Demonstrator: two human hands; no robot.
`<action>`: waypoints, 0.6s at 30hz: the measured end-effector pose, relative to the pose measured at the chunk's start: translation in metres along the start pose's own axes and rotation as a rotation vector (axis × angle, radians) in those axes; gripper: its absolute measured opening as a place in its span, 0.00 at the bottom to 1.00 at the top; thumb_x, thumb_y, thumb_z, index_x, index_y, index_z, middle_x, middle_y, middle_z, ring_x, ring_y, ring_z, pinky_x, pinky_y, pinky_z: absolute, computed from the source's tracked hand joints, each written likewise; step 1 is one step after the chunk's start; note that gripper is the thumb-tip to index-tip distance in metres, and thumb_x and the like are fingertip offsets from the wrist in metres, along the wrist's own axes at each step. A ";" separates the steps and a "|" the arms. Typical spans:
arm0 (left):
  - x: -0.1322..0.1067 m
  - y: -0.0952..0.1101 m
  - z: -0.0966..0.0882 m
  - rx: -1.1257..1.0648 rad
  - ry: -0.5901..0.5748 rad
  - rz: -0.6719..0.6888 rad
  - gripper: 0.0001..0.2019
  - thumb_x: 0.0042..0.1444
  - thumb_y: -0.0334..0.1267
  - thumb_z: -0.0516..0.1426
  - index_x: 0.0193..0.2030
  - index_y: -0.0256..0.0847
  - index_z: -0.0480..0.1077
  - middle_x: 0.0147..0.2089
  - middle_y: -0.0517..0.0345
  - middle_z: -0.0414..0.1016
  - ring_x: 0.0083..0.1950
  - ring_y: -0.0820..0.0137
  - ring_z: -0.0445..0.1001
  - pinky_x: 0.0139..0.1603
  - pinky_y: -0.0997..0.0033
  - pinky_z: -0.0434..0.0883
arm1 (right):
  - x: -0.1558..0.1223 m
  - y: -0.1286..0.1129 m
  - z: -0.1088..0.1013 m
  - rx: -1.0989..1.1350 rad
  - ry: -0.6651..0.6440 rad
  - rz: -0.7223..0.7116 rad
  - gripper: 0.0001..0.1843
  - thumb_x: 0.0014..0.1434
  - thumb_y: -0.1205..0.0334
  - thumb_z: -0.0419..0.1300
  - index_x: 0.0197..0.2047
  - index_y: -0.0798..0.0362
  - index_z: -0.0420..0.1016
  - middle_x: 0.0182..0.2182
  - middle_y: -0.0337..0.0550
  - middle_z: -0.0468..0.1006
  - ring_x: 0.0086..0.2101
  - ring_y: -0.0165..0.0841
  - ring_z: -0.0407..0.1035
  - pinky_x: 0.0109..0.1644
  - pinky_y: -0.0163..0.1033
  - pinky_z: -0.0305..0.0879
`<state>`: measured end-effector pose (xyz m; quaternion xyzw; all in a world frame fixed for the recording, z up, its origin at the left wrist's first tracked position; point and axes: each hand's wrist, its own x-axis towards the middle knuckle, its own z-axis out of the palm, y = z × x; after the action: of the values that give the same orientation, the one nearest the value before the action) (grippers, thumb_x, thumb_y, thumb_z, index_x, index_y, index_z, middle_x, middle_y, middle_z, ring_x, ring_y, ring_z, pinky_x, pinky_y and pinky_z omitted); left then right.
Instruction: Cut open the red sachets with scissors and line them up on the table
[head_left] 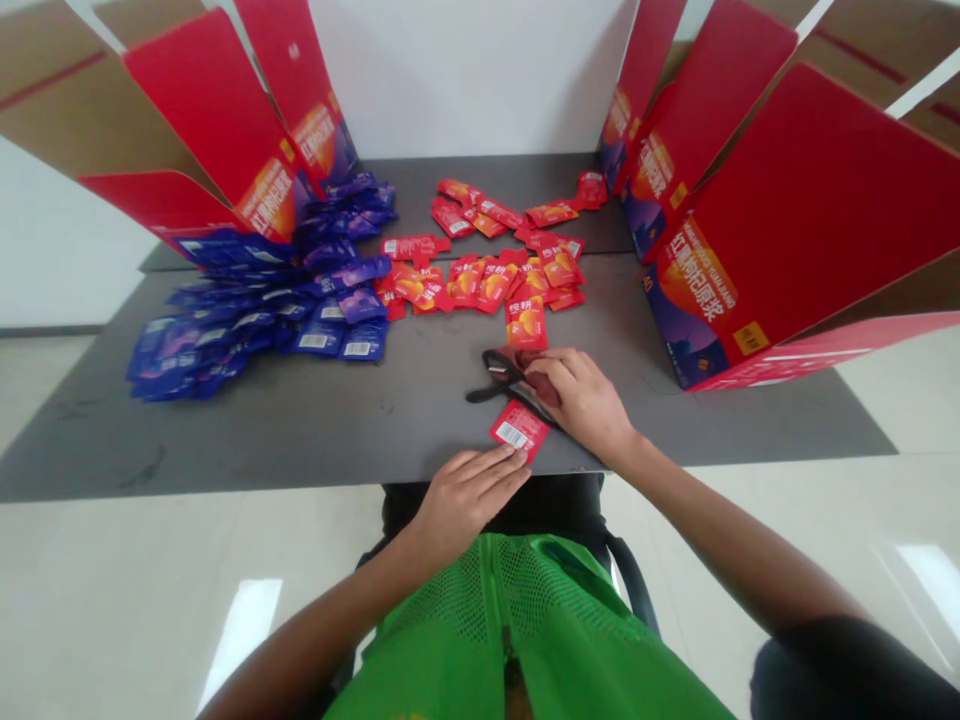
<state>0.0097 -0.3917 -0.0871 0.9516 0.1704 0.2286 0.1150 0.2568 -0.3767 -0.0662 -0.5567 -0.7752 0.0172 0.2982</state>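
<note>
My left hand (474, 492) lies flat at the table's front edge, fingers stretched out. Its fingertips touch the lower end of a red sachet (520, 428) whose barcode faces up. Just above, my right hand (581, 395) has its fingers bent around a black handheld tool (504, 375) with a dark, brownish body; its exact kind is unclear. Part of the tool is hidden by the fingers, and it overlaps the sachet's upper right corner. Beyond it lies a red sachet with an orange fruit picture (526, 322), at the near end of a loose group of red sachets (466, 282).
Blue sachets (225, 325) are heaped on the left of the grey table (435, 400). Open red cartons stand behind them (217, 110) and along the right side (780, 220). A white wall (480, 80) rises at the back.
</note>
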 end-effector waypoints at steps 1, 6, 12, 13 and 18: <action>0.000 0.000 0.000 0.004 0.005 0.005 0.16 0.77 0.32 0.48 0.62 0.37 0.74 0.63 0.52 0.78 0.67 0.64 0.73 0.61 0.58 0.73 | 0.005 0.010 -0.003 -0.037 0.019 0.015 0.09 0.71 0.62 0.58 0.54 0.48 0.75 0.52 0.48 0.79 0.50 0.41 0.73 0.54 0.50 0.73; -0.001 0.001 0.000 -0.004 0.038 0.027 0.17 0.77 0.32 0.47 0.61 0.36 0.74 0.63 0.53 0.78 0.66 0.63 0.73 0.62 0.59 0.72 | 0.003 -0.005 -0.013 -0.028 0.149 0.029 0.09 0.71 0.62 0.59 0.54 0.48 0.73 0.53 0.48 0.78 0.52 0.41 0.72 0.56 0.49 0.72; 0.001 0.003 -0.002 -0.062 0.082 0.012 0.15 0.76 0.32 0.48 0.57 0.36 0.76 0.56 0.52 0.82 0.58 0.63 0.79 0.63 0.58 0.71 | -0.017 -0.042 0.002 0.120 -0.039 -0.074 0.10 0.72 0.64 0.57 0.55 0.48 0.73 0.53 0.48 0.79 0.52 0.38 0.73 0.55 0.47 0.73; 0.001 0.003 -0.002 -0.061 0.074 0.017 0.16 0.77 0.32 0.48 0.58 0.36 0.75 0.58 0.52 0.81 0.61 0.63 0.78 0.63 0.58 0.71 | -0.014 -0.033 0.003 0.096 -0.024 -0.056 0.10 0.72 0.63 0.57 0.54 0.48 0.73 0.52 0.48 0.79 0.51 0.39 0.73 0.55 0.48 0.73; -0.002 0.001 0.000 -0.052 0.062 0.024 0.16 0.77 0.31 0.47 0.60 0.36 0.74 0.62 0.52 0.79 0.66 0.63 0.74 0.62 0.59 0.71 | 0.001 0.014 -0.015 -0.089 0.092 0.064 0.07 0.72 0.61 0.58 0.52 0.48 0.74 0.51 0.48 0.79 0.50 0.42 0.73 0.54 0.50 0.71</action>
<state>0.0079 -0.3930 -0.0875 0.9427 0.1565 0.2635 0.1318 0.2757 -0.3748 -0.0588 -0.5941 -0.7425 -0.0333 0.3076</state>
